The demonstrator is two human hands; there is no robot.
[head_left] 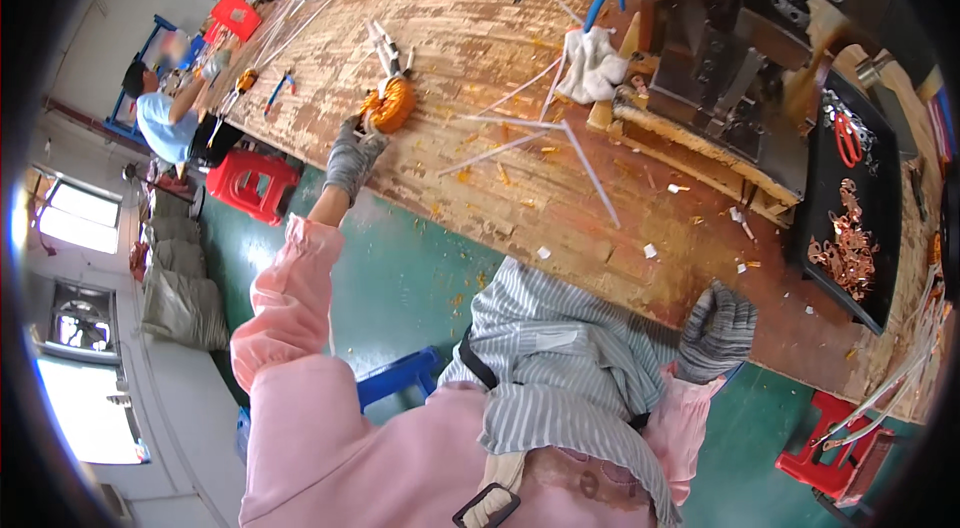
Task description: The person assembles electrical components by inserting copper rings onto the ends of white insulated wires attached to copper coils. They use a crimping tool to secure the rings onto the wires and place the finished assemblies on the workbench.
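My left hand (352,156), in a grey knit glove, reaches far out along the wooden workbench (480,18). Its fingers touch an orange wound coil (390,106) with white sleeved leads (384,43) sticking out beyond it. I cannot tell whether the fingers are closed around the coil. My right hand (718,330), also gloved, rests on the bench's near edge, fingers bent, holding nothing. Pink sleeves and a striped apron fill the lower part of the view.
Loose white tubes (590,168) lie across the bench. A white rag (590,63) sits beside a dark metal press (720,58). A black tray (868,218) holds copper pieces and red-handled scissors (848,138). Red stools (250,183) and a blue stool (398,376) stand on the green floor. Another person (165,118) works at the far end.
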